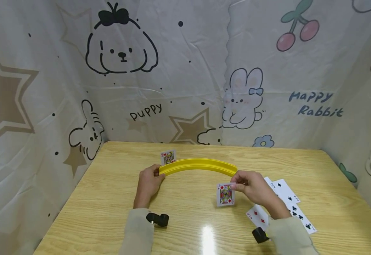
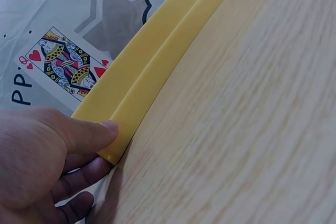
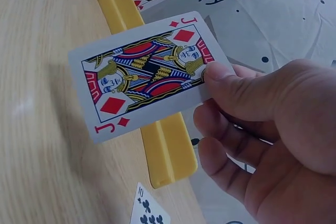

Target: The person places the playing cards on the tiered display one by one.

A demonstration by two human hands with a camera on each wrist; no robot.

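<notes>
A curved yellow card holder (image 1: 198, 164) arches across the table, its groove running along its length. My left hand (image 1: 148, 184) grips the holder's left end, with the thumb on the front face in the left wrist view. A queen of hearts (image 2: 65, 64) stands upright in the holder near that hand. Between thumb and fingers my right hand (image 1: 252, 187) pinches a jack of diamonds (image 3: 149, 74) by its edge. In the head view this jack (image 1: 225, 194) is held up in front of the holder's right end, face toward the head camera.
Several cards lie face up at the right: a diamonds card (image 1: 257, 216), a spades card (image 1: 284, 190) and a clubs card (image 1: 303, 219), partly under the right forearm. A printed curtain (image 1: 179, 71) hangs behind the wooden table (image 1: 185, 212).
</notes>
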